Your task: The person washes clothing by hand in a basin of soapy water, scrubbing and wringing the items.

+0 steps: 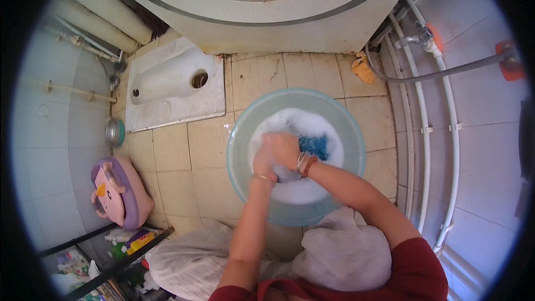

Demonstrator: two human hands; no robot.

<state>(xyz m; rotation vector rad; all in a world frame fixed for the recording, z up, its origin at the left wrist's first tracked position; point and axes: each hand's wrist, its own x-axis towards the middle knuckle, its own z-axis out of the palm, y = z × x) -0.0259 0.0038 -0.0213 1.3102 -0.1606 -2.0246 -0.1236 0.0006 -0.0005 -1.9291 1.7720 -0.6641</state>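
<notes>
A translucent pale teal plastic basin [297, 216] stands on the tiled floor before me, holding water topped with white suds [307, 192]. My left hand [263, 156] and my right hand [286, 149] are pressed together over the left half of the suds, both blurred. Whatever may be between their fingers is hidden. Soaked blue fabric [314, 146] shows through the foam just right of my right hand. Below the hands, a darker greyish patch in the water is too unclear to name. Bracelets circle both wrists.
A front-loading washing machine [267, 35] stands ahead. Left are a squat toilet [167, 79], a metal bowl [113, 132], a pink-and-purple child's potty seat [125, 192] and a rack [113, 265] with bottles. White pipes [422, 113], a grey hose [451, 73] and an orange cloth [363, 69] are right.
</notes>
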